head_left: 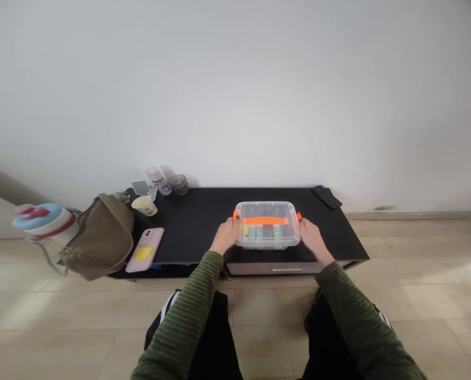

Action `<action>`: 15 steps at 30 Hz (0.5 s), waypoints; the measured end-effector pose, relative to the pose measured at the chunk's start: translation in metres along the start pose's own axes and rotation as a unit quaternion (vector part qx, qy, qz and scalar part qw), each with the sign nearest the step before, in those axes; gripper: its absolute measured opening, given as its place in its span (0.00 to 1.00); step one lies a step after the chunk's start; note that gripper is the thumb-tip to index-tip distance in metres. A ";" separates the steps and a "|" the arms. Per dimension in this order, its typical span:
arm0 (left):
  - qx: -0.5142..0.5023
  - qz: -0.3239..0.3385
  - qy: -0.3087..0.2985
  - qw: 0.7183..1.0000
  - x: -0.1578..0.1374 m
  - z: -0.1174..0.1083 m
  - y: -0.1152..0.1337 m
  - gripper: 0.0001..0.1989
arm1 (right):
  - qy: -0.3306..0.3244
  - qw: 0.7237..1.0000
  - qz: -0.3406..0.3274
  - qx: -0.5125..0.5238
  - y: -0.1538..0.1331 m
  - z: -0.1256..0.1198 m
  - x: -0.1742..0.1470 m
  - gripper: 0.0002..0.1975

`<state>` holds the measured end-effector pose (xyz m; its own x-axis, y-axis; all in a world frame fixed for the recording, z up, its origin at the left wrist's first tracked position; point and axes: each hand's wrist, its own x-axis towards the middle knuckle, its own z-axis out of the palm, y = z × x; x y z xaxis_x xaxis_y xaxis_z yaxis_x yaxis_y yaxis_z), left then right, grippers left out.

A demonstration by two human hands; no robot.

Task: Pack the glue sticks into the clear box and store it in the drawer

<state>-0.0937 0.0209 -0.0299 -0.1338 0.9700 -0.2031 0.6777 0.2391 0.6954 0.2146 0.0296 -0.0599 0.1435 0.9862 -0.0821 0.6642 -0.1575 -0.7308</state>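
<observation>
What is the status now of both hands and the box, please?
Left hand and right hand grip the ends of the clear box at its orange latches. Box sits on black table, lid on. Nothing blocking.

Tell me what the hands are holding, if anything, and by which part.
Both hands hold the clear plastic box on the black table: the left hand at its left end, the right hand at its right end, beside the orange latches.

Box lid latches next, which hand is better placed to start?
Probably either. The left hand sits at the clear plastic box's left orange latch, the right hand at the right orange latch. Both touch the box ends; neither looks blocked.
</observation>
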 end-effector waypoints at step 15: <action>-0.052 0.017 0.023 0.998 0.000 0.009 -0.008 0.21 | 0.014 0.982 -0.050 0.183 0.004 0.020 0.022 0.34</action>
<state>-0.0929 0.0182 -0.0414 -0.1466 0.9779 -0.1491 0.6035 0.2078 0.7698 0.2054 0.0513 -0.0779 0.1151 0.9932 0.0177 0.3681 -0.0261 -0.9294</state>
